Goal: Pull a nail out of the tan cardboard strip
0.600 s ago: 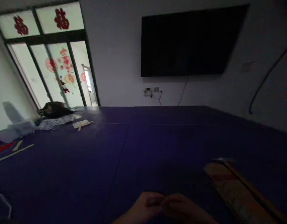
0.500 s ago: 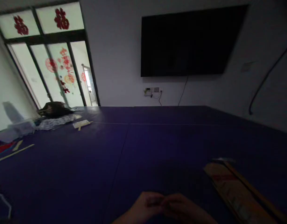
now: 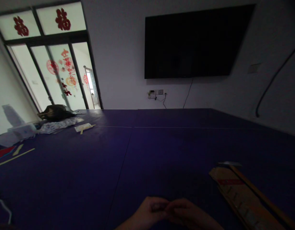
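At the bottom edge, my left hand [image 3: 148,213] and my right hand [image 3: 187,212] meet with their fingers curled and their fingertips touching. No object shows in either hand, and their undersides are hidden. Both are over the near part of a dark blue tabletop [image 3: 162,156]. To the right of my right hand lies a flat piece of brown cardboard [image 3: 236,188] with a red band across it. A long wooden-handled tool [image 3: 255,190], with a grey piece at its far end, rests along the cardboard. Neither hand touches these.
At the left are yellowish strips [image 3: 16,156], red flat pieces [image 3: 3,152] and a white cord [image 3: 4,207]. Further back lie a small white packet [image 3: 83,127], patterned sheets [image 3: 58,125], a dark bag [image 3: 56,112] and a clear box [image 3: 24,129]. A television [image 3: 197,44] hangs on the wall.
My hands keep the same pose and place. The view has shifted only very slightly, and the picture is a little sharper now.
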The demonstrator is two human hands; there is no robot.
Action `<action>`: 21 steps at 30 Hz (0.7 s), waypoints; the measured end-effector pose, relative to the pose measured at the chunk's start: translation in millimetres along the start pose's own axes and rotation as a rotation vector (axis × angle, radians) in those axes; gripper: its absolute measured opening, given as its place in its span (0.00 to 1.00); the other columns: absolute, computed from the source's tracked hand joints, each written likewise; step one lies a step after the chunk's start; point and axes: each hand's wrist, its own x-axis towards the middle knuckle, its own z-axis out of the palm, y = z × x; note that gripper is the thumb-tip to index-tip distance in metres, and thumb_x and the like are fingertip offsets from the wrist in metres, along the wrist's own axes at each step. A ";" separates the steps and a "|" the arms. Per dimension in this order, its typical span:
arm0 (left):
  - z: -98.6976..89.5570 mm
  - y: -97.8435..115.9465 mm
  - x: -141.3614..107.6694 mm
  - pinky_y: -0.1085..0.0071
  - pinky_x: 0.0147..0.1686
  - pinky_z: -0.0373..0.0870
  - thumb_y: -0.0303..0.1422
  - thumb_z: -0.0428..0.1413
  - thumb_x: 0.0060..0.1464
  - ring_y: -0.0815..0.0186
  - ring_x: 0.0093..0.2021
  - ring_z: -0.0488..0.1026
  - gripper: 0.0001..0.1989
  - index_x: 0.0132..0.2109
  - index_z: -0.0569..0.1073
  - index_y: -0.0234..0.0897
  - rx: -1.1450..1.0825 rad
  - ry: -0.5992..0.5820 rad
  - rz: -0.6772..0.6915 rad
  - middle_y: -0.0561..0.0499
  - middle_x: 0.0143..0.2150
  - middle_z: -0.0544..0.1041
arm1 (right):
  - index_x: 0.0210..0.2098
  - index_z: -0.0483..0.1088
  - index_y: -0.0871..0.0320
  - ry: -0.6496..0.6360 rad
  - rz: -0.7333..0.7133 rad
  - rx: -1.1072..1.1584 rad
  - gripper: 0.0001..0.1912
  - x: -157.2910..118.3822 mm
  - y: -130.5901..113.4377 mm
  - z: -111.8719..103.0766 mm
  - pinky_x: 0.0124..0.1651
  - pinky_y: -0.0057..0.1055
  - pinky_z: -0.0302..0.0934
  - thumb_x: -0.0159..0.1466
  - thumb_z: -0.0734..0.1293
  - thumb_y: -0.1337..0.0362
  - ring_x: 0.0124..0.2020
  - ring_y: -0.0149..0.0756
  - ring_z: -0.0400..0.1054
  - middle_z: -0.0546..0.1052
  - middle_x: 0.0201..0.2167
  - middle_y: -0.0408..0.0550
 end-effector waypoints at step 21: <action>-0.9 -6.1 2.5 0.59 0.51 0.63 0.39 0.65 0.39 0.56 0.45 0.74 0.23 0.43 0.77 0.32 -0.045 0.004 -0.006 0.42 0.43 0.78 | 0.31 0.79 0.60 0.026 0.018 -0.005 0.10 0.7 0.9 0.8 0.43 0.30 0.61 0.48 0.74 0.64 0.37 0.35 0.74 0.81 0.31 0.48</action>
